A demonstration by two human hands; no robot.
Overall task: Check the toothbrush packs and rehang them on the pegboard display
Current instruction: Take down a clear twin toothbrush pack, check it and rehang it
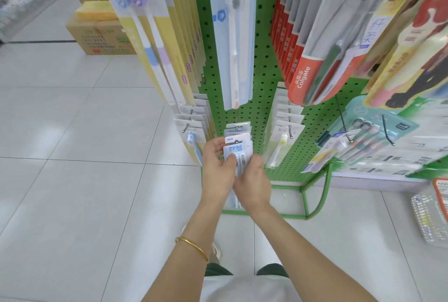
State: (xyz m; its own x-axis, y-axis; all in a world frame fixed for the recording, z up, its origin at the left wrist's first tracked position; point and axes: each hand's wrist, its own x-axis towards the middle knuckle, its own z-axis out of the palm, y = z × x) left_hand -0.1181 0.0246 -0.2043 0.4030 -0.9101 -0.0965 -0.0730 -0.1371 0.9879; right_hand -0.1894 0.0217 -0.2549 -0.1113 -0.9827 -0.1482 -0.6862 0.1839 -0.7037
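Nearest, a toothbrush pack (237, 148) is gripped between both hands: its left edge is pinched by the left hand (215, 168), its lower part is clasped by the right hand (253, 181). Just beyond the hands, matching packs (238, 128) are hung on the green pegboard (266, 66).

Hung on the green pegboard display (266, 71), on metal hooks (291, 132): rows of toothbrush packs (238, 35). Standing on the white tiled floor (72, 120) to its left: stacked cardboard boxes (101, 37), yellow bundle (97, 11) on top.
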